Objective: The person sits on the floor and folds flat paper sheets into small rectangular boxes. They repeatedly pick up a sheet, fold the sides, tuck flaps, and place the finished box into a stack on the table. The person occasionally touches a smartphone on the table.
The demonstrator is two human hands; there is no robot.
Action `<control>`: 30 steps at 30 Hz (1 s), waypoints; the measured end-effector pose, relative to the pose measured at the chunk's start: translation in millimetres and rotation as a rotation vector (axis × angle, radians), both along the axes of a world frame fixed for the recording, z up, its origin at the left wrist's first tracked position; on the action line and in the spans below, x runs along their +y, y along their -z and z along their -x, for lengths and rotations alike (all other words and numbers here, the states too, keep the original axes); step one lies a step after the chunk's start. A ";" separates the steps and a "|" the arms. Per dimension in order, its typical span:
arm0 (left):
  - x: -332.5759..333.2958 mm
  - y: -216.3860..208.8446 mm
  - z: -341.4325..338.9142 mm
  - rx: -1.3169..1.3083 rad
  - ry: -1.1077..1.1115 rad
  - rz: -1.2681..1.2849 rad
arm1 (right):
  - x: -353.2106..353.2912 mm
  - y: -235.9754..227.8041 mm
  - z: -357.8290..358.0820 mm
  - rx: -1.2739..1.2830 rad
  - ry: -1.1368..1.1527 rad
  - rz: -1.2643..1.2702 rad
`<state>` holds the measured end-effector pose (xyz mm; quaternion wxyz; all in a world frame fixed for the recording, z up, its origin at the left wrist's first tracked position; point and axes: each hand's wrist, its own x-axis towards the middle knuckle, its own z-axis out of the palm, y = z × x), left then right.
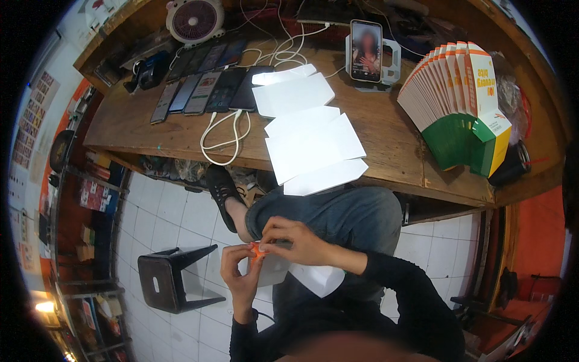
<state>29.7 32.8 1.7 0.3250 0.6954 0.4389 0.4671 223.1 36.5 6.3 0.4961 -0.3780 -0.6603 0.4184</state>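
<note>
Over my lap I hold a paper box (319, 279), white on the side facing me, with a small orange part at its left end. The fingers of my left hand (237, 271) are closed on that orange end. My right hand (294, 240) pinches the same end from above, its fingertips close to the left hand's. Part of the box is hidden behind my right wrist. Ahead on the wooden table (410, 163), unfolded white box blanks (316, 148) lie flat, overhanging the front edge.
A fanned row of orange, white and green boxes (449, 114) stands on the right. A propped phone (365, 51) is at the back. Several phones (202, 93) and white cables (226, 136) lie left, near a fan (194, 21). A dark stool (163, 280) stands on the tiled floor.
</note>
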 end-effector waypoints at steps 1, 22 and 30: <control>-1.1 2.6 1.0 0.008 0.003 0.001 | -1.0 -0.4 1.1 -0.032 0.010 -0.050; 13.5 3.9 51.2 0.406 -0.077 0.309 | -79.4 35.7 80.5 -0.723 -0.319 -0.282; 19.2 -14.9 64.7 0.320 0.093 0.276 | -62.7 -30.3 36.0 -0.296 0.085 -0.259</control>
